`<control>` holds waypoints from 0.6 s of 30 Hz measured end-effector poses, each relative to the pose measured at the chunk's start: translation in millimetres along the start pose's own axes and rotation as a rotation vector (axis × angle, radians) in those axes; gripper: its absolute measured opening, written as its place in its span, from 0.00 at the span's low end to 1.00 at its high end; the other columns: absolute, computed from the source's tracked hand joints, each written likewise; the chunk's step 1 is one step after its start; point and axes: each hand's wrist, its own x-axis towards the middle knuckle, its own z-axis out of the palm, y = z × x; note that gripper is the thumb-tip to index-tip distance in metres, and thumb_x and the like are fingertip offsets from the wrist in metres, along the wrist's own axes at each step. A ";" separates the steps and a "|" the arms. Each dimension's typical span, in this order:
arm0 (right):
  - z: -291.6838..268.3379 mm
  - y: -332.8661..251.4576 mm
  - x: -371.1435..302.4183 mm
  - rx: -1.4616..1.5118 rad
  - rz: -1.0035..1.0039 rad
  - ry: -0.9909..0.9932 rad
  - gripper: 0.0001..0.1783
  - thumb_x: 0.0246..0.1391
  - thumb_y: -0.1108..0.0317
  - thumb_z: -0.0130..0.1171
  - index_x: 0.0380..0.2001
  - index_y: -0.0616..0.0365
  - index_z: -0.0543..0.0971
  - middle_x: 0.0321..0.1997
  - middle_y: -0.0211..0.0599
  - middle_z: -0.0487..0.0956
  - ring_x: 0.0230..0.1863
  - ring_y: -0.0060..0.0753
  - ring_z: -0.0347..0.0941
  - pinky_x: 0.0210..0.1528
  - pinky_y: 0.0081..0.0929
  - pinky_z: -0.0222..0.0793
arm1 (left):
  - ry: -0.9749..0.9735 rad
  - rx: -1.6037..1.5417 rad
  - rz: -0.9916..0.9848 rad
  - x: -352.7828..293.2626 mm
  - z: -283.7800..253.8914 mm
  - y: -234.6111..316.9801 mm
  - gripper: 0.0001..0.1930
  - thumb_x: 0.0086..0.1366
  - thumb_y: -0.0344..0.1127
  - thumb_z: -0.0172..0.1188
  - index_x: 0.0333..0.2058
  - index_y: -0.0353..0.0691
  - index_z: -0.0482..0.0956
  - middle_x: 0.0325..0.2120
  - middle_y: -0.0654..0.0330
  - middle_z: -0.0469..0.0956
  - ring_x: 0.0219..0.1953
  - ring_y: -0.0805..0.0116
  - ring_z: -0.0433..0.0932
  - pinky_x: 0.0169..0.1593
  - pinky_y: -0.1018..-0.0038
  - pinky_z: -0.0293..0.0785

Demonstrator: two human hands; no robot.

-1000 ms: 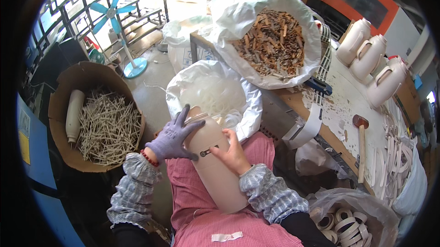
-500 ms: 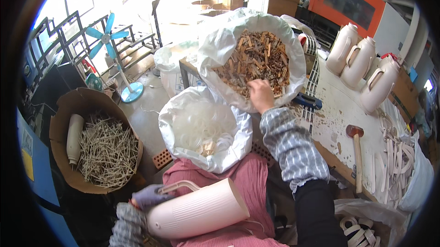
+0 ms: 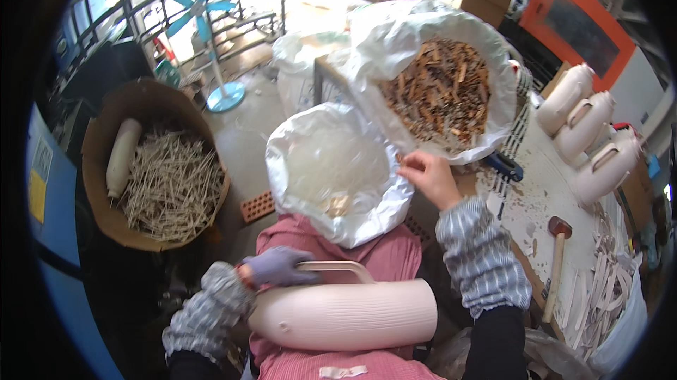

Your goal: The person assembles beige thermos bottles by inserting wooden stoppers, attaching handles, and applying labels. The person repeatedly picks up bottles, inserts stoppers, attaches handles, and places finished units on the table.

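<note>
"Where's the jug (image 3: 345, 320)?"

"On its side across the lap (image 3: 393, 256), its handle (image 3: 338, 265) on; my left hand (image 3: 278, 266) grips that."

"And the right hand (image 3: 431, 179)?"

"Pinched narrow on what looks like a small brown piece (image 3: 399, 158), near the bag (image 3: 374, 48) of brown bits (image 3: 441, 94)."

"So how far along?"

"Partway, I judge: handle on, piece in hand but apart from the jug. Three other jugs (image 3: 599, 184) stand on the desk (image 3: 522, 204)."

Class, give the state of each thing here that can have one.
Pink jug: lying sideways on the lap
Left hand: gloved, on the jug's handle
Right hand: bare, pinching a small piece
Sack of brown pieces: open
Sack of translucent material: open
Carton of sticks: open
Mallet: lying down
Bench jugs: standing
Fan: standing
</note>
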 end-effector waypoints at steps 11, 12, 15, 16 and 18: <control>90.2 -75.5 -128.2 -0.536 -0.517 -0.376 0.13 0.40 0.66 0.66 0.32 0.57 0.76 0.27 0.32 0.68 0.31 0.32 0.70 0.32 0.29 0.70 | -0.283 -0.772 0.046 16.9 14.9 -16.5 0.30 0.59 0.39 0.68 0.57 0.33 0.71 0.45 0.61 0.78 0.45 0.78 0.73 0.51 0.78 0.70; 92.1 -74.8 -127.5 -0.533 -0.542 -0.391 0.13 0.41 0.66 0.66 0.32 0.57 0.76 0.27 0.32 0.68 0.31 0.32 0.70 0.32 0.29 0.70 | -0.275 -0.801 0.070 17.2 17.1 -18.0 0.30 0.59 0.39 0.68 0.58 0.33 0.70 0.46 0.61 0.78 0.46 0.78 0.73 0.52 0.77 0.70; 95.4 -73.8 -124.4 -0.537 -0.563 -0.396 0.13 0.41 0.66 0.65 0.31 0.57 0.76 0.27 0.33 0.67 0.31 0.32 0.69 0.32 0.29 0.69 | -0.274 -0.842 0.043 16.5 20.0 -19.9 0.31 0.59 0.38 0.68 0.59 0.33 0.69 0.46 0.62 0.78 0.46 0.78 0.73 0.51 0.78 0.70; 95.7 -73.6 -124.0 -0.537 -0.565 -0.398 0.13 0.41 0.66 0.64 0.31 0.57 0.75 0.27 0.33 0.67 0.32 0.32 0.69 0.32 0.29 0.69 | -0.274 -0.842 0.048 16.2 19.8 -19.9 0.31 0.59 0.38 0.68 0.59 0.33 0.69 0.46 0.62 0.78 0.45 0.78 0.73 0.50 0.78 0.71; 96.1 -73.4 -125.7 -0.531 -0.570 -0.396 0.10 0.42 0.67 0.61 0.29 0.57 0.74 0.27 0.34 0.68 0.31 0.33 0.69 0.32 0.29 0.69 | -0.280 -0.777 0.035 16.0 18.2 -19.3 0.30 0.59 0.38 0.68 0.58 0.34 0.70 0.44 0.63 0.78 0.43 0.78 0.73 0.48 0.77 0.71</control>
